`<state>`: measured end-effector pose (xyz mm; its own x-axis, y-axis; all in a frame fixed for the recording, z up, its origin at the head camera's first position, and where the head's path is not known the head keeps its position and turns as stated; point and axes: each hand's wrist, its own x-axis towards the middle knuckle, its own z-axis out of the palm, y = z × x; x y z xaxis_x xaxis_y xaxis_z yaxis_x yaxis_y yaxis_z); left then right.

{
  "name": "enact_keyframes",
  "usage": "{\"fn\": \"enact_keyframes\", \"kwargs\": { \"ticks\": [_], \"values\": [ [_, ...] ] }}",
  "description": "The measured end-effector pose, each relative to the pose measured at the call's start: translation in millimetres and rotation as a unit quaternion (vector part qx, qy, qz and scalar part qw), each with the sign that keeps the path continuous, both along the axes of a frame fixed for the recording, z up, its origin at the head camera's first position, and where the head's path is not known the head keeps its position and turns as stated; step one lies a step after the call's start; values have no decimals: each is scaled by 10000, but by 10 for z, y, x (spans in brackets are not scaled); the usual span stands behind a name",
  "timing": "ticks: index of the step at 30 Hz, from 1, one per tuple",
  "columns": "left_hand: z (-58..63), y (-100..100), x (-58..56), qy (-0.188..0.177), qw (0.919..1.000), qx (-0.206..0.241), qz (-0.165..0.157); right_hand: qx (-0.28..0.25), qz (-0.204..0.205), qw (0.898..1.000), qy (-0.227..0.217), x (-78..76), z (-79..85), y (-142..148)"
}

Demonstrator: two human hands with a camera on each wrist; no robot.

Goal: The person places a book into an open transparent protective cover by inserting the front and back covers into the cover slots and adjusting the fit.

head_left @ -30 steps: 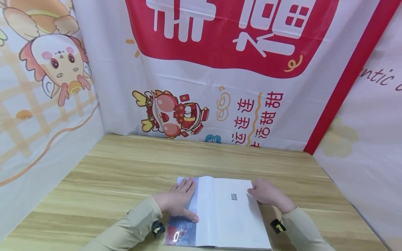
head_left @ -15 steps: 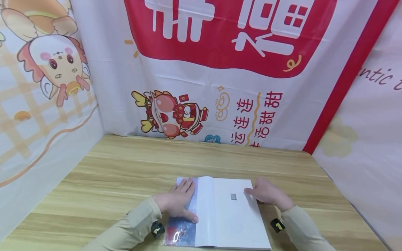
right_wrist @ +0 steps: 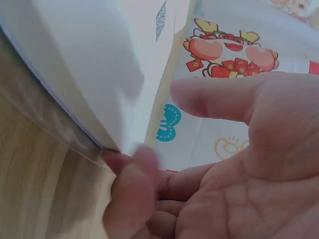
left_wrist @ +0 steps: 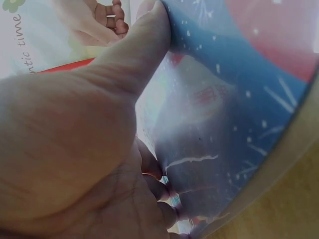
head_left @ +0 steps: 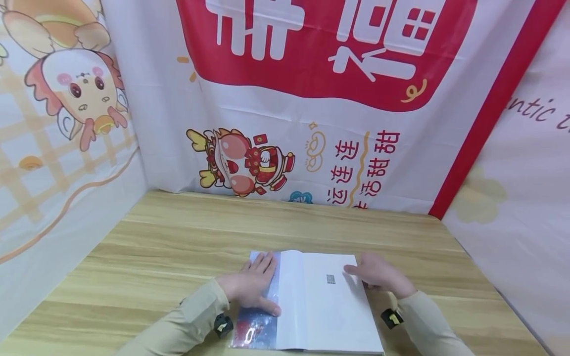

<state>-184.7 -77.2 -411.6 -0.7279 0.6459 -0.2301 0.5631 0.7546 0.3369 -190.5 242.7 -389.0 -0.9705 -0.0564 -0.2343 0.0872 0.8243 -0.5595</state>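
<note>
An open book point(head_left: 338, 311) lies near the table's front edge, its right-hand page white with a small dark printed block. To the left, a glossy blue cover flap point(head_left: 262, 329) with white specks and a red patch lies spread out. Over this flap my left hand point(head_left: 254, 287) rests with straight fingers, its thumb at the white strip beside the flap. At the book's right edge is my right hand point(head_left: 378, 274). In the right wrist view its thumb point(right_wrist: 214, 97) is stretched out apart from the page, while bent fingers point(right_wrist: 132, 199) touch the page edges, one fingertip blurred.
The wood-grain table point(head_left: 213, 232) extends behind and on both sides of the book. A white and red printed cloth point(head_left: 285, 113) hangs at the back, with further printed cloths at left and right. Each wrist wears a small black device point(head_left: 223, 325).
My right thumb has shifted a little left over the page from the book's right edge. The left hand and the book have stayed in place.
</note>
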Motion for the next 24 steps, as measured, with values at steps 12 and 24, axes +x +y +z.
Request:
{"fn": "enact_keyframes", "kwargs": {
  "ticks": [12, 24],
  "values": [
    [54, 18, 27, -58, 9998, -148, 68, 39, -47, 9987, -512, -43, 23, 89],
    [42, 7, 32, 53, 9999, -129, 30, 257, -39, 9996, 76, 21, 5, 3]
  ]
}}
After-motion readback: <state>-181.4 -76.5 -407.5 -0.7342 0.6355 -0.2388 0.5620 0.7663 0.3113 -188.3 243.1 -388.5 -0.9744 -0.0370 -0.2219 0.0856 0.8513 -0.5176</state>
